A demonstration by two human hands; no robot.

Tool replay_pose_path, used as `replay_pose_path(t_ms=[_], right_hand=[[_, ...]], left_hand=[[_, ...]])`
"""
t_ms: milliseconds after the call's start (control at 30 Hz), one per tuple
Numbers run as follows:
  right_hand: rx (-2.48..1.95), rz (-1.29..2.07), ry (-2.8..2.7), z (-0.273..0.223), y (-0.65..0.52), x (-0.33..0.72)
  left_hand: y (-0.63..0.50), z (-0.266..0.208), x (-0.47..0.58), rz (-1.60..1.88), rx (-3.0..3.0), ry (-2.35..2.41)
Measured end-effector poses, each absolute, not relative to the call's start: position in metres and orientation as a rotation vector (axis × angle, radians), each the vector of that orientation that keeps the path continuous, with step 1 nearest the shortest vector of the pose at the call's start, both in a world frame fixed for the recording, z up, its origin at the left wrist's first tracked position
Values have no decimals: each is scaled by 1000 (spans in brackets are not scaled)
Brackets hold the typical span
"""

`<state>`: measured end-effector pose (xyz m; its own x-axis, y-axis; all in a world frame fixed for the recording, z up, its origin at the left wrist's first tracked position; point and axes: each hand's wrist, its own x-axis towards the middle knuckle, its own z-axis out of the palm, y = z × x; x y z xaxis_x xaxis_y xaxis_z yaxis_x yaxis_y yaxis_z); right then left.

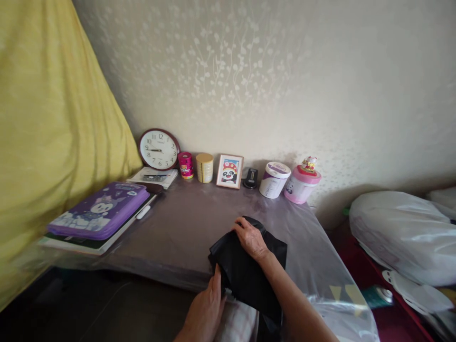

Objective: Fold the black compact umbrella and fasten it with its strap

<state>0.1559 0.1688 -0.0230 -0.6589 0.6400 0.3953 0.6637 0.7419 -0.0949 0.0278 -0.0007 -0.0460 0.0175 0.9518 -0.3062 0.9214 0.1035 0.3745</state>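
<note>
A piece of thin black fabric (245, 270) lies bunched and partly folded at the front of the table; whether it is a garment or a bag I cannot tell. My right hand (249, 239) rests on its far part, with the fingers curled into the material. At the near left edge, my left hand (208, 304) holds the fabric between thumb and fingers, though most of the fingertips are hidden. A pale checked cloth (237, 320) shows below the black fabric, between my forearms.
Clear plastic covers the table (178, 228). Along the wall stand a clock (159, 149), a pink can (185, 165), a yellow canister (204, 168), a panda picture frame (230, 172) and two tubs (274, 180). A purple case (99, 211) lies left; a white bag (402, 232) sits right.
</note>
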Motion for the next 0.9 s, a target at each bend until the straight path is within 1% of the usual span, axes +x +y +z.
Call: replay_pose_path(t_ms=[167, 267, 500, 700, 900], right_hand=[[-1043, -98, -2580, -25, 171, 152], [-1045, -97, -2604, -24, 172, 151], [-1036, -67, -2618, -19, 171, 148], [-768, 19, -2578, -7, 135, 159], [-740, 28, -2596, -23, 141, 176]], left_hand=[[-5, -46, 27, 308, 1682, 1898], [-5, -44, 28, 374, 1715, 1851], [-4, -46, 28, 165, 1920, 1839], [-4, -54, 29, 134, 1910, 1870], [-3, -55, 32, 111, 1877, 1882]])
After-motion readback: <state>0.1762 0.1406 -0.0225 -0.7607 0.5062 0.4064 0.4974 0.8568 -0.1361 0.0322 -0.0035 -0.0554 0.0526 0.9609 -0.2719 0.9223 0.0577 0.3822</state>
